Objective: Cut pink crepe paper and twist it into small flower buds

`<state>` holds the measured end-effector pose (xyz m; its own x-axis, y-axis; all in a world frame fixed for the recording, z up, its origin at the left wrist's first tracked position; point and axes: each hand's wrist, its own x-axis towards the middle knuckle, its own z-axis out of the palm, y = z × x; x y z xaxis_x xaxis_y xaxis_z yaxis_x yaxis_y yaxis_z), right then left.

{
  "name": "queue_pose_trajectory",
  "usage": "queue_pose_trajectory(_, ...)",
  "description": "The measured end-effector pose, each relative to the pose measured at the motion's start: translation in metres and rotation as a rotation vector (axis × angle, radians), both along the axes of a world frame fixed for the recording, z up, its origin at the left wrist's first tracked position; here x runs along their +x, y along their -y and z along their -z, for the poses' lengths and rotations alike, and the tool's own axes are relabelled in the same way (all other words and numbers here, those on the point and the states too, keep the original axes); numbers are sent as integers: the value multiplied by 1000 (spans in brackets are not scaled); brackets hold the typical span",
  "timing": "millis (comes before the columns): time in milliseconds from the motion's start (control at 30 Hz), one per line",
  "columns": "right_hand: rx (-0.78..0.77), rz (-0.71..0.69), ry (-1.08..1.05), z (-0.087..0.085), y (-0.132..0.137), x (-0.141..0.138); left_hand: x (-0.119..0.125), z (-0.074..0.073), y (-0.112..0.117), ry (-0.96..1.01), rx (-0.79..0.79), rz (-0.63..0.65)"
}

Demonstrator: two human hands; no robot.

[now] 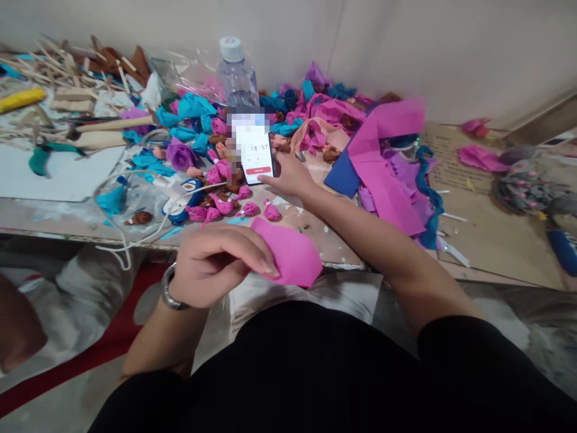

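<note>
My left hand [216, 261], with a metal bracelet at the wrist, pinches a rounded piece of pink crepe paper [295, 255] between thumb and fingers, just off the table's front edge. At the middle of the table, my right hand [288, 174] is at the lower right corner of a phone [256, 156]. Its thumb lies over the front of the screen, and the other fingers are partly hidden beside and behind the phone. The lit screen shows a timer and a red button. Several small twisted pink paper buds [220, 204] lie just left of the phone's base.
A clear bottle [238, 78] stands behind the phone amid blue, purple and brown paper flowers. Pink paper strips [383, 162] lie to the right over a blue sheet. A power socket [180, 204] with a white cable, scissors [58, 153] and wooden sticks [63, 72] occupy the left.
</note>
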<state>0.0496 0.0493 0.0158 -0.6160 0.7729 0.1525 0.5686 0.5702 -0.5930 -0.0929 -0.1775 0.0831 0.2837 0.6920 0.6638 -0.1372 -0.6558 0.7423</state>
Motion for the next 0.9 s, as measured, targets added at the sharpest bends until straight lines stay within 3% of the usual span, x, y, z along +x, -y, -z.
queue_pose_trajectory(100,-38,33,-134,-17,20,15,-1,-3,8,103,61,-194)
queue_pose_trajectory(167,-224,-43,-233,-27,44,31,-2,-5,7,165,10,-413)
queue_pose_trajectory(233,-562,-192,-381,-35,71,49,-4,-6,0,262,-34,-512)
queue_pose_trajectory(333,-1168,-513,-516,-37,101,72,-7,-1,-20,397,-91,-460)
queue_pose_trajectory(400,-1354,-581,-493,-35,107,83,-10,3,-33,434,-131,-423)
queue_pose_trajectory(567,-1387,-644,-502,-31,86,104,-29,17,-43,495,-139,-485)
queue_pose_trajectory(667,-1328,-689,-448,-26,71,119,-46,26,-36,375,-173,-542)
queue_pose_trajectory(800,-1263,-586,-451,-19,61,133,-68,34,-28,244,-179,-705)
queue_pose_trajectory(900,-1308,-517,-481,-20,57,135,-84,38,-25,241,-160,-812)
